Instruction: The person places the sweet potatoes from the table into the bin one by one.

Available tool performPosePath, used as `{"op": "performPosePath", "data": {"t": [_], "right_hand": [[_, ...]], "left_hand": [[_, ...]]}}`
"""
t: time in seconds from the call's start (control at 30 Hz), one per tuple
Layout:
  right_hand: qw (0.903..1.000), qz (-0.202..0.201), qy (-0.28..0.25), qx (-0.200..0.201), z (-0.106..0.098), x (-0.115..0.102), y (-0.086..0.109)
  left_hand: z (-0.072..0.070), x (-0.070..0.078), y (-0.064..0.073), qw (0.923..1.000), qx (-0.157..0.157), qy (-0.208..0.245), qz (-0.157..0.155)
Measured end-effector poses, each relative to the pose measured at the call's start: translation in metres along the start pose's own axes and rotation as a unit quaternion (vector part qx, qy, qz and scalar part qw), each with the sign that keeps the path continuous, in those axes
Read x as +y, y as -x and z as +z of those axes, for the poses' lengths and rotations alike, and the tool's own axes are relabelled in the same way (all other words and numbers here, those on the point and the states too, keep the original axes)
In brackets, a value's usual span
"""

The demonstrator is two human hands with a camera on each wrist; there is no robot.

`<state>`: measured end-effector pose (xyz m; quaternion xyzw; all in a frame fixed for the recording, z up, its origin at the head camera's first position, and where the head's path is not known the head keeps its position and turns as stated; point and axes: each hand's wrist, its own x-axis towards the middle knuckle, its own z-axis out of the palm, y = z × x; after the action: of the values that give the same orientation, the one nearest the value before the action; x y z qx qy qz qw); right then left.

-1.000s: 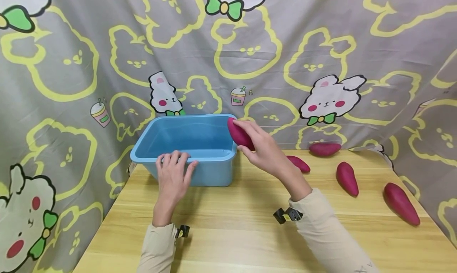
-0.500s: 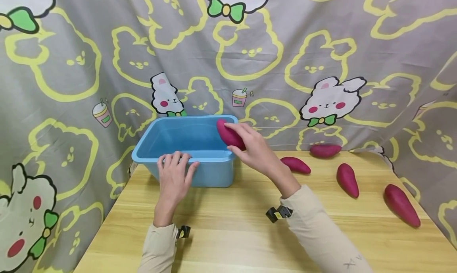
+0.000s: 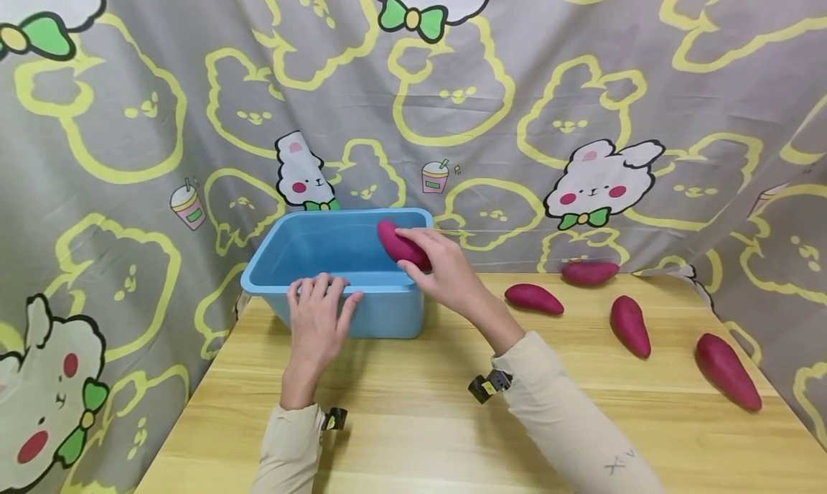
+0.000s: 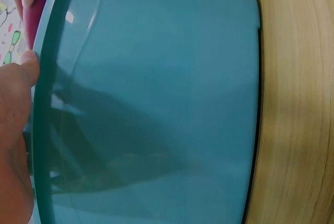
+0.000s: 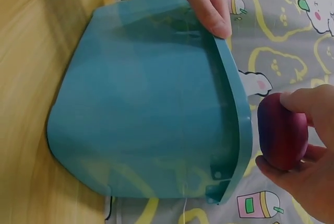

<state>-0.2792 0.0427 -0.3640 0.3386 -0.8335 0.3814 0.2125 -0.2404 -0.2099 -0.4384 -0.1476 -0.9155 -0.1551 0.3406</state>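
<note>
A blue plastic bin (image 3: 388, 317) stands upright at the table's back left. Over its near rim my left hand (image 3: 317, 325) hooks its fingers, the thumb lying along the edge. My right hand (image 3: 446, 270) grips a purple-red sweet potato (image 3: 395, 243) between thumb and fingers, above the bin's right end. In the right wrist view that sweet potato (image 5: 282, 132) is apart from the bin's rim (image 5: 242, 125). Little of the bin's floor shows in the head view.
To the right on the wooden table (image 3: 413, 422) lie several more sweet potatoes: one (image 3: 533, 299) nearest the bin, one (image 3: 589, 273) by the curtain, one (image 3: 629, 327) in front of it, one (image 3: 728, 372) at far right. A patterned curtain (image 3: 478, 120) hangs close behind the bin.
My right hand has carried the sweet potato leftward, from beside the bin's right rim to above its opening. The left hand stays on the near rim.
</note>
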Motion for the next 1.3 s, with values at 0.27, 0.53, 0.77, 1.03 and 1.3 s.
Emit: {"op": "performPosePath", "data": {"t": [0.27, 0.53, 0.77, 1.03, 1.3], "right_hand": [[0.9993, 0.019, -0.019, -0.025, 0.006, 0.001, -0.001], [0.9994, 0.016, 0.000, -0.031, 0.012, -0.001, -0.004], [0.9994, 0.012, 0.004, -0.031, 0.017, -0.001, -0.006], [0.9994, 0.012, 0.002, -0.033, 0.025, 0.000, -0.004], [0.9996, 0.015, -0.021, -0.011, 0.016, 0.000, 0.007]], "left_hand": [[0.000, 0.002, -0.002, 1.0000, -0.006, 0.000, -0.004], [0.000, 0.003, -0.003, 0.9999, -0.010, -0.002, -0.004], [0.000, 0.003, -0.003, 1.0000, -0.008, 0.000, -0.004], [-0.001, 0.002, 0.001, 0.9999, -0.010, -0.003, -0.010], [-0.001, 0.003, 0.000, 0.9999, -0.008, -0.006, -0.006]]}}
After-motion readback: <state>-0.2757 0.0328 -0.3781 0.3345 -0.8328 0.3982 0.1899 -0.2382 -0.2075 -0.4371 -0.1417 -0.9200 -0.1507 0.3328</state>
